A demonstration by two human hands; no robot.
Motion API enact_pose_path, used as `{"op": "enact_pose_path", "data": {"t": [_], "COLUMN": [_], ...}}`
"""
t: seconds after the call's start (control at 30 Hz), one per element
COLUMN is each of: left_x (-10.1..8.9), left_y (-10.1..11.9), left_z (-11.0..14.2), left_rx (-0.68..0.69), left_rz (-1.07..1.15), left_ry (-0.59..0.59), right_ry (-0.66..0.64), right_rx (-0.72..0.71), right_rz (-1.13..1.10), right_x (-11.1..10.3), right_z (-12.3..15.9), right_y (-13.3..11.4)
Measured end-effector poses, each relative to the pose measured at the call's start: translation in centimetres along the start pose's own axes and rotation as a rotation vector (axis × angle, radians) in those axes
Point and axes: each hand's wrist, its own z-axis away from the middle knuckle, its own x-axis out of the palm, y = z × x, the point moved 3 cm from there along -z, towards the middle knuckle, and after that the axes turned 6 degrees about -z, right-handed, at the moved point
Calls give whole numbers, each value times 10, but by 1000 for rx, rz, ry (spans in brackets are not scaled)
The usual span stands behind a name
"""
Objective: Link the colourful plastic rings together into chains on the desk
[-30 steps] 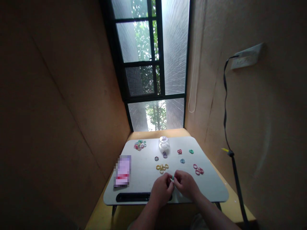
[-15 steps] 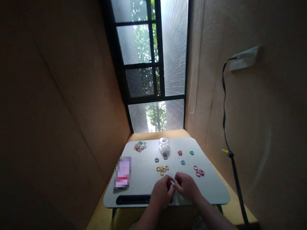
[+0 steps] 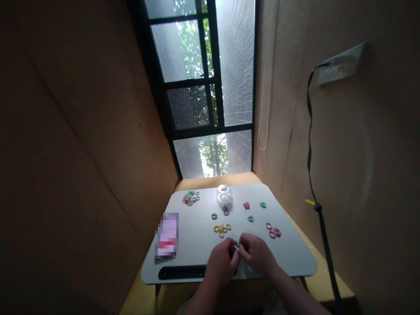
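Note:
Both hands meet over the near part of the white table (image 3: 197,249). My left hand (image 3: 225,260) is closed, pinching one side of a small green hair tie (image 3: 238,245). On the other side of it, my right hand (image 3: 257,253) has finger and thumb pressed together. Most of the tie is hidden by the fingertips. Just beyond lie several yellow hair ties (image 3: 222,229). Pink hair ties (image 3: 274,231) rest to the right of my right hand. Smaller groups are farther back: blue ties (image 3: 250,219), red ties (image 3: 246,205), green ties (image 3: 263,204) and purple ties (image 3: 226,211).
A clear round jar (image 3: 225,197) stands at the table's back. A mixed heap of hair ties (image 3: 190,198) lies back left, with dark ties (image 3: 214,216) nearer the middle. At left is a blurred purple packet (image 3: 168,236). A black slot (image 3: 182,272) runs along the front edge.
The camera view has shifted slightly. Both hands stay together at the green hair tie, with almost no visible movement. The other groups have not moved on the table.

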Motion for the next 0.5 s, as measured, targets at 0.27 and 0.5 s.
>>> {"op": "enact_pose_path", "data": {"t": [0.27,0.5], "left_x": [-1,2], "left_y": [2,0], "left_z": [-3,-3], "left_rx": [-5,-3], "left_rz": [7,5], "left_ry": [-9,-13], "right_ry": [-15,-17], "right_rx": [6,8], "right_rz": [-16,-14], "right_x": [-1,0], "right_z": [-2,-3], "right_y": [3,4]}}
